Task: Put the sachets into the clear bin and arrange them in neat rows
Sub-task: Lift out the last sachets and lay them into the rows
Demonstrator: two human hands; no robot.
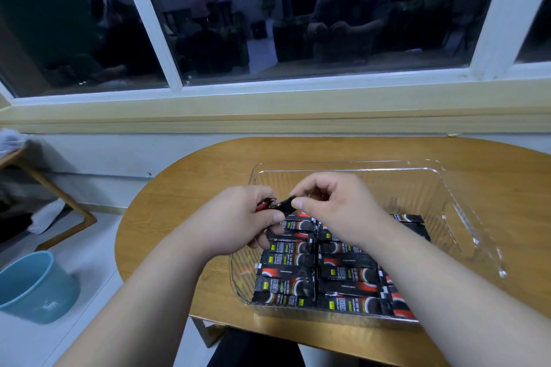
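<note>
Behind is a dark window (pixel 298 24); up front, a rounded wooden table (pixel 185 188) w/ a clear plastic bin (pixel 447 188) on it. Person's mid-placing, I'd say: right hand (pixel 334 205) pinches a black-and-red sachet (pixel 284 205) thumb to forefinger, and left hand (pixel 238 217) has its fingers curled round the other end, just above the bin's near-left part. Can't tell if more are tucked in there. Laid sachets (pixel 343 274) lie flat in columns, edges touching, covering approx. the near half. Next move prob. needs it lowered at a column's far end, square w/ neighbours. Glossy, thin, crinkly.
</note>
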